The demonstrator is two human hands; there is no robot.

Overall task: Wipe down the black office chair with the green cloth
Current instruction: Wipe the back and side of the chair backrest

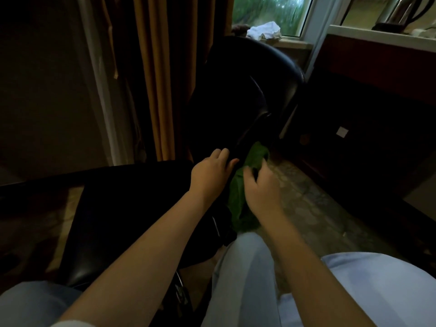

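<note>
Two hands are working at the right-hand side of the black chair (247, 90), which is standing in dim light with its back turned toward the window (271, 13). The left hand (212, 171) is resting on the chair where the seat is meeting the back, its fingers lying nearly straight and loosely spread on the dark surface, holding nothing. The right hand (262, 187) is sitting just beside the chair's edge, fingers bending down into the green cloth (238, 194) and gripping it; the hand is slightly blurred, so the exact hold is hard to make out. The green cloth is lying bunched against the side of the chair, between the two hands, with part of it hanging down toward the floor (306, 197) below the seat. Behind the chair, a tan curtain (153, 79) is hanging, and a crumpled white rag (265, 30) is lying on the sill just past the chair's back. The person's pale blue trousers (247, 279) are showing on the near side of the chair.
</note>
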